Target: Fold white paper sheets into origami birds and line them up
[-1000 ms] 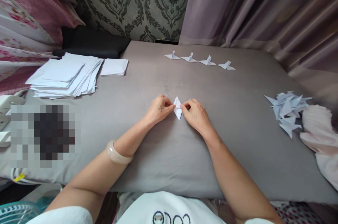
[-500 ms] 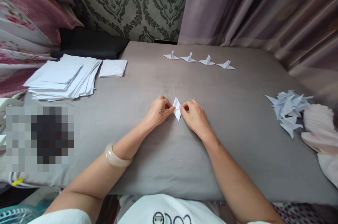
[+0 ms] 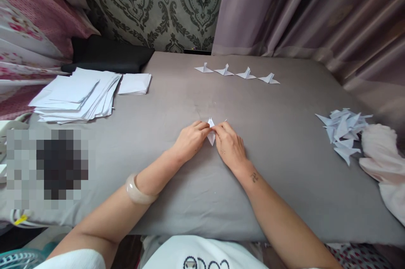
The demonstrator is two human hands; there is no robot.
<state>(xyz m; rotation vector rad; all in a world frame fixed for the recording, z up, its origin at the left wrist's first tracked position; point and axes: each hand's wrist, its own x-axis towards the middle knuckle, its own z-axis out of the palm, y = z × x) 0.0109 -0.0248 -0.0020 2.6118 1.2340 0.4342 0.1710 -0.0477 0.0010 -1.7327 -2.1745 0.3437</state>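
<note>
A small piece of white folded paper point(image 3: 211, 137), shaped like a narrow diamond, lies on the grey cloth in front of me. My left hand point(image 3: 192, 139) pinches it from the left, fingertips across its middle. From the right, my right hand point(image 3: 230, 143) presses thumb and fingers onto the same middle part. The fingertips of both hands almost meet there and cover the paper's centre; only its upper tip and lower point show. A pale bangle point(image 3: 139, 191) sits on my left forearm.
Several folded paper birds point(image 3: 247, 73) stand in a row at the back. A heap of folded paper pieces point(image 3: 344, 127) lies at the right beside a pale cloth point(image 3: 381, 150). Stacks of white paper point(image 3: 76, 96) and smaller sheets point(image 3: 135, 83) lie at the left.
Both hands have moved inward over the paper, their fingertips now covering its middle. My left hand has turned over more, its back facing up.
</note>
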